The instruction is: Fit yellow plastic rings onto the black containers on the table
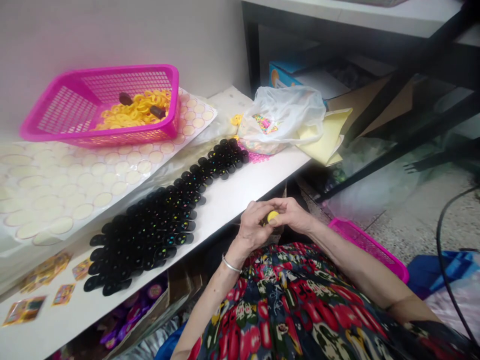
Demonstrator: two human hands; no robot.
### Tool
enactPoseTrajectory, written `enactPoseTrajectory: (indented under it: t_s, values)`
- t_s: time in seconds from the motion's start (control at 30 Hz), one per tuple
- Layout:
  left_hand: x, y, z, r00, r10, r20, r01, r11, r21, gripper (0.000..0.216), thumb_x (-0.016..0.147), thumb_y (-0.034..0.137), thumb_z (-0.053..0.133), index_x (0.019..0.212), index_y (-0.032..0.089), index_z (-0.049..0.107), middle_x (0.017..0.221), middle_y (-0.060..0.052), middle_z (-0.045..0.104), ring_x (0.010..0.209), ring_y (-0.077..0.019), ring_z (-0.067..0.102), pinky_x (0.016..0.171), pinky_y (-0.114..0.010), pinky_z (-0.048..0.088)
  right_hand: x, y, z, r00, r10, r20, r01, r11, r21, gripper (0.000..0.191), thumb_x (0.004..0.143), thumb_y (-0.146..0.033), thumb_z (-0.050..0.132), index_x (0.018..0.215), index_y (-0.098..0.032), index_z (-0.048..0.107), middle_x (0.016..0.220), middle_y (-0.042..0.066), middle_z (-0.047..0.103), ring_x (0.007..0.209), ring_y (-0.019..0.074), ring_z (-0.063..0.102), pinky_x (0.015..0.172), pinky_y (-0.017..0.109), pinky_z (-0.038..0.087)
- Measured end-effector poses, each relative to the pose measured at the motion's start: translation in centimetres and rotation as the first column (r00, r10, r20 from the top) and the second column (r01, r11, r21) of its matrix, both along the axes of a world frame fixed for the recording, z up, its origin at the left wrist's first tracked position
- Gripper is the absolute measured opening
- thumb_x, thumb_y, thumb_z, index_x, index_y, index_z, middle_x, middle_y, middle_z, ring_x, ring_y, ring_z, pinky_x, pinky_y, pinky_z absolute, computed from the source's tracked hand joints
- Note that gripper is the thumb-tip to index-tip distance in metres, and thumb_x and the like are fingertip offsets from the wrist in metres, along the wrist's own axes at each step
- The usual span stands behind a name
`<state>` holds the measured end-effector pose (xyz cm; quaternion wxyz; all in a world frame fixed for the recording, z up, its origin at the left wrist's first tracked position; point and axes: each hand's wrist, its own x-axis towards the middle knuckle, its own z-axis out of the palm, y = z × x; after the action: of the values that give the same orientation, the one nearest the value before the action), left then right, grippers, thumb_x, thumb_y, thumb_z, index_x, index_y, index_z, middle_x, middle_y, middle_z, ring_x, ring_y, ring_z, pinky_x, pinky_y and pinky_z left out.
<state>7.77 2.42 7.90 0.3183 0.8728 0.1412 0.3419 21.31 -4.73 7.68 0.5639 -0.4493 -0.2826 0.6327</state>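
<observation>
Both my hands meet just in front of the white shelf's (240, 187) edge, above my lap. My left hand (253, 225) and my right hand (294, 215) are closed together around a small yellow round piece (272, 216), pinched between their fingertips. A silver bangle sits on my left wrist. On the shelf to the left lies a long bed of several small black pieces (165, 215) with coloured dots, packed in rows. Behind them a pink basket (67, 100) holds yellow rings (135, 110) and two dark pieces.
Sheets of round cream stickers (63, 185) cover the shelf's left. Small printed stickers (45, 272) lie near its front edge. A clear plastic bag (285, 115) with coloured bits and yellow paper sit at the right end. Another pink basket (369, 247) stands on the floor by my right arm.
</observation>
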Motion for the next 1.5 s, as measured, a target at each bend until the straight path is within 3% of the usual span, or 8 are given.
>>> enactPoseTrajectory:
  t_s: [0.2,0.5,0.77,1.1,1.2,1.3,1.4,1.5]
  values:
    - [0.0,-0.4,0.2,1.0,-0.018,0.014,0.018,1.0,-0.024,0.015,0.073,0.027,0.063,0.084,0.018,0.063,0.089,-0.006,0.067,0.073,-0.0153,0.055,0.067,-0.031,0.044,0.1,-0.5,0.6,0.997,0.052,0.059,-0.049,0.997,-0.056,0.051,0.047,-0.014,0.079,0.095,-0.014,0.064,0.08,0.0,0.065,0.072,0.0129,0.058,0.065,0.025,0.045]
    - [-0.7,-0.8,-0.1,1.0,0.014,0.004,-0.014,0.997,-0.071,0.015,0.071,0.014,0.057,0.085,0.018,0.06,0.084,-0.004,0.064,0.076,-0.0155,0.054,0.069,-0.031,0.044,-1.7,-0.4,-1.0,0.999,-0.048,-0.01,0.048,0.999,0.0,0.027,0.059,-0.027,0.073,0.08,-0.012,0.067,0.067,-0.001,0.059,0.059,0.0095,0.048,0.053,0.021,0.034]
    - [-1.3,-0.1,-0.8,0.997,0.066,0.047,-0.061,0.992,-0.112,0.022,0.067,0.03,0.066,0.085,0.018,0.061,0.084,-0.006,0.064,0.076,-0.0177,0.053,0.068,-0.034,0.044,-1.5,-0.6,-0.1,0.995,0.093,0.036,-0.093,0.996,0.001,0.049,0.053,-0.021,0.078,0.099,-0.015,0.063,0.079,-0.002,0.057,0.07,0.0102,0.048,0.061,0.021,0.036]
    - [-2.0,-0.1,-0.7,0.997,-0.051,-0.058,0.042,0.988,-0.15,0.027,0.064,0.006,0.055,0.086,0.019,0.062,0.087,-0.004,0.063,0.084,-0.0165,0.053,0.075,-0.031,0.045,-2.0,-0.4,-2.0,0.99,0.068,0.125,-0.064,0.997,-0.035,0.037,0.065,-0.035,0.07,0.093,-0.012,0.061,0.075,0.001,0.059,0.066,0.0129,0.053,0.06,0.025,0.04]
    - [-3.0,3.0,-0.7,0.993,-0.035,-0.11,0.01,0.975,-0.22,0.041,0.056,0.005,0.055,0.094,0.018,0.062,0.096,-0.005,0.06,0.09,-0.0179,0.053,0.077,-0.031,0.045,-1.5,0.1,-2.9,0.803,0.199,0.561,-0.132,0.978,-0.159,0.041,0.071,-0.036,0.062,0.104,-0.012,0.059,0.087,0.007,0.062,0.077,0.0185,0.057,0.068,0.029,0.043]
    - [-3.2,6.7,-0.9,0.908,0.389,-0.157,-0.417,0.878,-0.234,0.035,0.059,0.01,0.054,0.093,0.015,0.06,0.089,-0.005,0.057,0.073,-0.0148,0.052,0.065,-0.027,0.043,-1.6,1.6,-3.7,0.316,0.383,0.868,-0.209,0.921,-0.33,0.044,0.072,-0.025,0.058,0.113,-0.01,0.056,0.112,0.017,0.057,0.103,0.0259,0.055,0.083,0.032,0.042]
    - [-2.4,9.4,-1.2,0.669,0.714,-0.207,-0.741,0.663,-0.108,0.017,0.067,0.022,0.056,0.082,0.015,0.059,0.071,-0.001,0.051,0.06,-0.0126,0.045,0.058,-0.026,0.036,-2.6,4.0,-4.4,0.01,0.581,0.814,-0.253,0.789,-0.56,0.04,0.07,-0.01,0.052,0.109,-0.008,0.06,0.113,0.021,0.057,0.104,0.0282,0.057,0.081,0.033,0.044]
    - [-1.2,10.7,-1.3,0.581,0.786,-0.213,-0.803,0.596,0.01,0.019,0.073,0.035,0.056,0.073,0.016,0.056,0.064,0.0,0.049,0.059,-0.0131,0.044,0.057,-0.025,0.031,-3.8,6.6,-5.3,-0.051,0.687,0.725,-0.271,0.689,-0.672,0.031,0.06,-0.004,0.056,0.088,-0.008,0.069,0.09,0.018,0.067,0.089,0.0277,0.064,0.071,0.031,0.049]
